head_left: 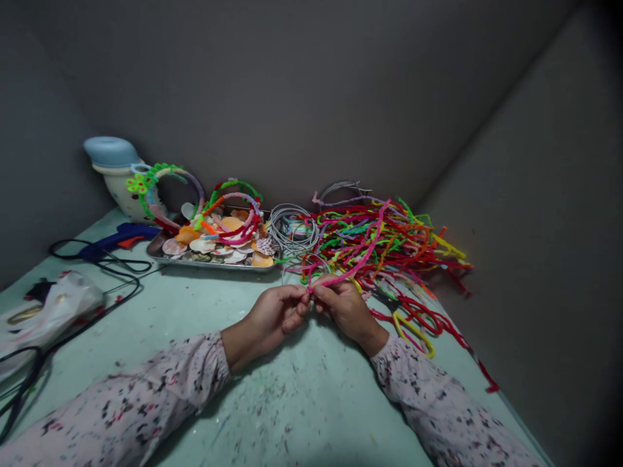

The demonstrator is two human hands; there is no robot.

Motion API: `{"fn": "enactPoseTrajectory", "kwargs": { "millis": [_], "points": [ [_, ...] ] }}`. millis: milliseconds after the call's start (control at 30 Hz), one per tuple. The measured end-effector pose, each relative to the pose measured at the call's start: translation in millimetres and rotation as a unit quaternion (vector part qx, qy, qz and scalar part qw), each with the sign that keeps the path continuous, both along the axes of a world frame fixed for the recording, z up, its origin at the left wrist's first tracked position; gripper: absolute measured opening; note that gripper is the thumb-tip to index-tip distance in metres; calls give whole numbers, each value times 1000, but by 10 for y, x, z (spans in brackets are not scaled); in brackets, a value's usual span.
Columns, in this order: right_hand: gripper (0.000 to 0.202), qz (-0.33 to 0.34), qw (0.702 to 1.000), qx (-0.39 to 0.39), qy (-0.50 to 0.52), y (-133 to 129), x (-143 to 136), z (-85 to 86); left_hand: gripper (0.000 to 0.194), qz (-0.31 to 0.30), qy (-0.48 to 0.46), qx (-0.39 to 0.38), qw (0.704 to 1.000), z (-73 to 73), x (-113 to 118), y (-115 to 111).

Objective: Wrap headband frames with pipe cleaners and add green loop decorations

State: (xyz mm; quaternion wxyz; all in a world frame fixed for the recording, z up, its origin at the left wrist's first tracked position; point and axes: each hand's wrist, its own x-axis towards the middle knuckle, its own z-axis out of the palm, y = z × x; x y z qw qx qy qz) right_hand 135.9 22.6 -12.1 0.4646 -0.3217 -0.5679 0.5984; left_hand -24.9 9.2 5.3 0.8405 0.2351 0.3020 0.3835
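Note:
My left hand (272, 321) and my right hand (346, 312) meet above the table, fingertips pinched together. Between them is the end of a bright pink pipe cleaner (366, 254), whose long free part rises to the upper right over a heap of others. Both hands are closed at this end. A thin grey wire loop (283, 271) arcs up just behind the fingertips; whether a hand also grips it, I cannot tell. Close beyond the hands lies a coil of grey wire (280, 227).
A metal tray (214, 264) of seashells bears pipe-cleaner-wrapped hoops (256, 211). Right of it spreads a heap of coloured pipe cleaners (418, 250), with yellow-handled scissors (423, 344) near my right wrist. At left are a bottle (117, 185), blue glue gun (114, 240), black cable (131, 285) and plastic bag (73, 298).

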Motion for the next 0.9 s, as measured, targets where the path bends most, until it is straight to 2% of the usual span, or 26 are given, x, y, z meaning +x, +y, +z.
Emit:
{"fn": "enactPoseTrajectory", "kwargs": {
  "millis": [200, 633, 900],
  "points": [
    [16, 4, 1000, 20, -16, 19, 15, -22, 17, -5, -9, 0, 1000, 18, -4, 2],
    [14, -26, 999, 23, -29, 34, 27, -67, 15, 23, 16, 58, 998, -77, 5, 1],
    [18, -74, 996, 11, -52, 40, 26, -46, 16, 39, 45, 136, 989, -92, 25, -51]
  ]
}}
